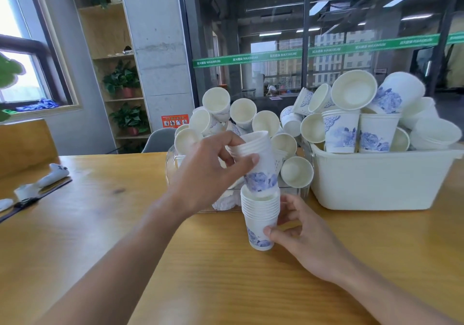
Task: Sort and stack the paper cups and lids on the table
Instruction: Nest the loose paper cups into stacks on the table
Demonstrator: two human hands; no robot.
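A stack of several nested white paper cups with blue flower prints (260,214) stands on the wooden table (125,224). My right hand (292,226) grips its lower part from the right. My left hand (213,171) holds a smaller bundle of nested cups (261,164) by its rims, upright, its base dipping into the top of the standing stack. Behind them lies a heap of loose cups (226,121) in a clear container (173,159).
A white plastic tub (376,179) piled with cups and paper bowls stands at the right. A white controller-like object and a dark strap (42,186) lie at the table's left edge. A grey chair (160,138) sits behind the table.
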